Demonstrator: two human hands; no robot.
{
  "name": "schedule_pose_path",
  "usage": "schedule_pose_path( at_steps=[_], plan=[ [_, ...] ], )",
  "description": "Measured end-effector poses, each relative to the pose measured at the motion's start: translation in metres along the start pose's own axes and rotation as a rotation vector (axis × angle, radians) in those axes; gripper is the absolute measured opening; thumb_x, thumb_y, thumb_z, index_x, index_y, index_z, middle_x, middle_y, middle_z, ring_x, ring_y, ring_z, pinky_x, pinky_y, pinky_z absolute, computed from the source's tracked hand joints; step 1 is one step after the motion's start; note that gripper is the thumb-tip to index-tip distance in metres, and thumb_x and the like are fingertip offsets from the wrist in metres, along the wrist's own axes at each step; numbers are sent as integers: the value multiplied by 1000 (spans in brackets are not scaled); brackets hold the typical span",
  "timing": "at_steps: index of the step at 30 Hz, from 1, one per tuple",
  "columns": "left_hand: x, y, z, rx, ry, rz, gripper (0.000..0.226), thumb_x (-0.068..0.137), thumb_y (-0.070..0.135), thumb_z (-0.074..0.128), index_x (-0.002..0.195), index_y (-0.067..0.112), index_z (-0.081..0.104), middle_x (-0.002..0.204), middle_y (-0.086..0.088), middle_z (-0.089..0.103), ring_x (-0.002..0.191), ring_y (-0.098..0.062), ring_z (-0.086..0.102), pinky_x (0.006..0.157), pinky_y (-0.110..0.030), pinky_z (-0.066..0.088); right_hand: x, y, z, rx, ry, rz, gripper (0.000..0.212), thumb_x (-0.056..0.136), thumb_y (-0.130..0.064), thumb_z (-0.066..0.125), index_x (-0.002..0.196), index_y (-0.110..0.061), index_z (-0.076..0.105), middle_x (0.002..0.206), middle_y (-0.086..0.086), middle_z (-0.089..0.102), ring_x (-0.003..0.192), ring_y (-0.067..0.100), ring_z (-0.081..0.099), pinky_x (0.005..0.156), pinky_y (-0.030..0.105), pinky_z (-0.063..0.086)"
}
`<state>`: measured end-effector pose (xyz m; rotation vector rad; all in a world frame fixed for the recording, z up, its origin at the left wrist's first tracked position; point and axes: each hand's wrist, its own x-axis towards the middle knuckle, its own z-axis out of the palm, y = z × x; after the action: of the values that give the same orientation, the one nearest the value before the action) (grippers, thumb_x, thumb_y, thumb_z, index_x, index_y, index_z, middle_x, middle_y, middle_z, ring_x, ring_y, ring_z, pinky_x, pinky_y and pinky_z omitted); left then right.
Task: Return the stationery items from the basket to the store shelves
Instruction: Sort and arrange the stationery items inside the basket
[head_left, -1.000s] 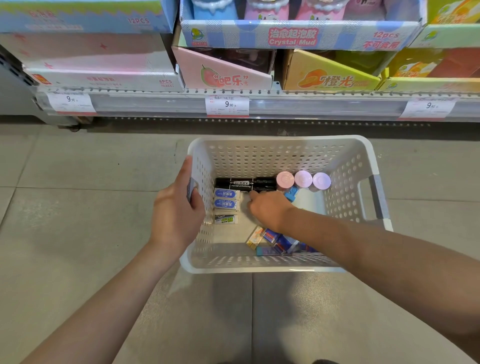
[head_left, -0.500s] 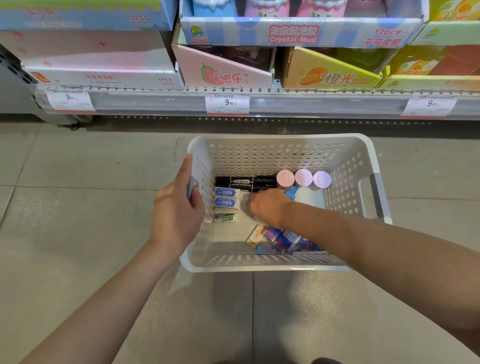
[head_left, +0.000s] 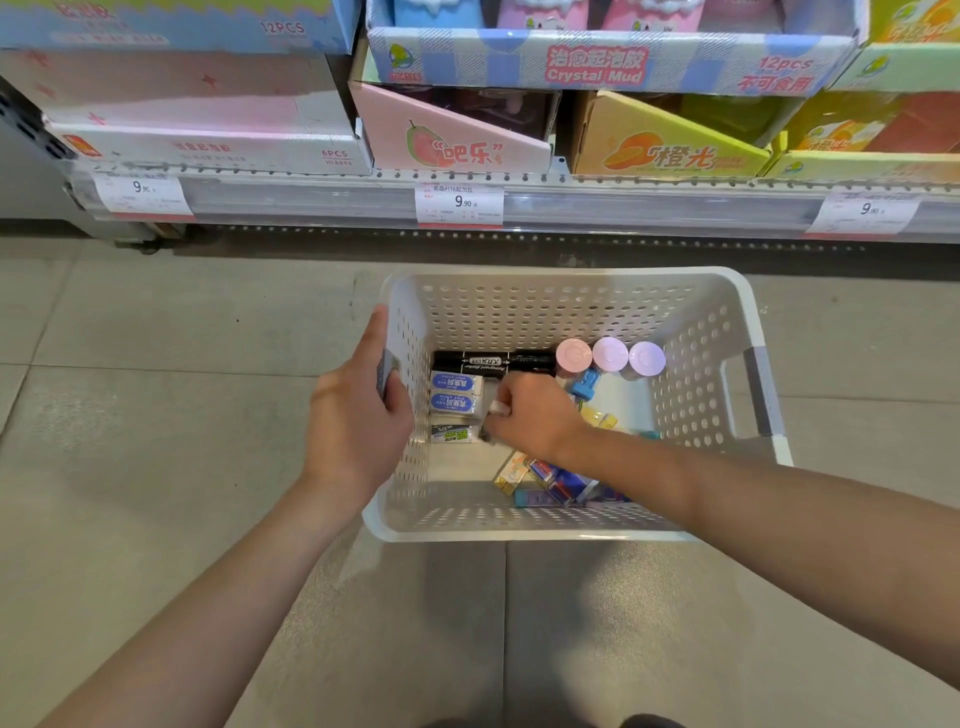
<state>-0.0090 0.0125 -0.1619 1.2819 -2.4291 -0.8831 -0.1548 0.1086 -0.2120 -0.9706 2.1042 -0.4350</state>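
The white basket (head_left: 571, 306) sits on the floor below the shelf (head_left: 519, 202); the left hand (head_left: 358, 415) grips its left handle, and the right hand (head_left: 535, 415) reaches inside with fingers curled, though I cannot tell whether they pinch anything. At its 9 o'clock, touching the fingertips, 3 erasers (head_left: 457, 402) lie with long axes left-right. At its 12 o'clock black markers (head_left: 493, 362) lie likewise, 3 pink caps (head_left: 610, 356) at 1 o'clock.
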Motion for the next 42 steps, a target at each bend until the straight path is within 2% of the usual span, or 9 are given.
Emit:
schedule_pose_path(
  at_steps=[3,6,9,11,17,25,34,38,42],
  plan=[
    [-1,0,-1,-4,-3,5,61,94,10,47,149,22,23,58,-5,48,46,-9,38,43,-22,33,8,-3,10,550,-203,473,10,86,-7,64,90,0,59,69,8,61,59,13,58,69,28,57],
    [-1,0,-1,-17,-12,6,60,94,10,47,149,21,23,61,-7,50,47,-10,39,44,-24,35,17,-2,26,754,-327,681,5,91,2,54,89,6,53,104,22,68,54,13,61,67,24,57],
    [-1,1,-1,-12,-11,7,60,94,9,47,149,20,24,58,0,44,47,-8,37,44,-21,33,20,0,38,739,-365,708,10,95,0,49,91,6,56,124,21,61,68,14,71,48,19,53],
    [-1,2,-1,-15,-12,2,61,94,9,47,149,21,24,58,2,43,47,-8,37,45,-20,32,22,1,40,667,-339,647,17,92,3,51,107,8,58,124,22,61,96,22,69,55,20,55],
    [-2,4,-2,-34,-26,-7,60,94,10,46,149,22,23,61,3,47,47,-9,38,47,-19,32,29,0,44,334,-301,457,24,86,-3,60,64,-9,50,74,10,65,29,4,53,40,15,47],
    [-1,5,-3,-66,-44,-17,62,94,10,47,149,23,21,79,-6,62,49,-10,44,47,-18,36,30,-8,47,575,-240,601,27,90,-2,59,70,-9,43,22,-1,44,16,10,44,23,13,33],
    [-1,3,-3,-78,-51,-24,61,94,10,46,149,24,22,79,-15,63,49,-10,43,46,-24,41,29,-6,39,742,-311,668,16,92,2,54,78,-4,49,68,15,56,43,18,57,41,22,51],
    [0,1,-3,-65,-50,-12,61,94,10,46,149,24,22,67,-12,57,47,-8,39,41,-17,34,20,-2,10,333,-409,332,24,94,1,48,117,4,56,97,21,66,46,10,63,47,17,52],
    [0,1,-3,-48,-22,-5,60,94,9,46,148,22,23,55,3,38,46,-8,35,42,-16,35,15,13,-23,-621,-367,-215,30,87,-11,56,117,-13,62,116,5,64,104,22,61,81,30,50]
  ],
)
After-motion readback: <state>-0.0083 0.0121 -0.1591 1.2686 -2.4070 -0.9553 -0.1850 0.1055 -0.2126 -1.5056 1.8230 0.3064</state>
